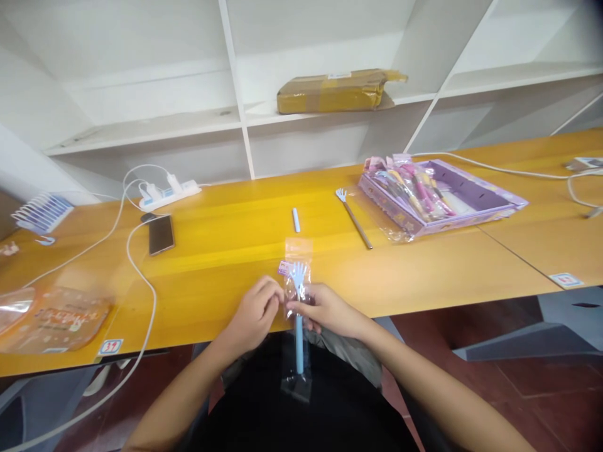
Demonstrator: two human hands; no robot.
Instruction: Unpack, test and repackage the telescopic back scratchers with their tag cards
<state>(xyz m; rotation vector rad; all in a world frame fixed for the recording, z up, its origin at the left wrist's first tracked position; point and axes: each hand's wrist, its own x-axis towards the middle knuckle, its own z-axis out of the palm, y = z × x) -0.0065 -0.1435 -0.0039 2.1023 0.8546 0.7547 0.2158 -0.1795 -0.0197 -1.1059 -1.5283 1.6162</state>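
A light-blue back scratcher (pixel 299 345) with a hand-shaped head lies inside a long clear plastic bag (pixel 296 389), upright in view over the table's front edge. My right hand (pixel 330 311) is closed around its middle, thumb across the front. My left hand (pixel 257 311) is curled, fingertips pinched at the bag's left edge, below a small purple label (pixel 284 268). Beyond the bag, a short light-blue tube (pixel 296 220) rests on the table. Right of it lies another back scratcher (pixel 354 218), with a blue head and a bare metal rod.
A purple box (pixel 471 216) at the right holds several bagged back scratchers. Left are a phone (pixel 161 235), a power strip (pixel 169 196), white cables and an orange bag (pixel 61 317). A taped parcel (pixel 332 93) sits on the shelf behind the yellow table (pixel 226 251).
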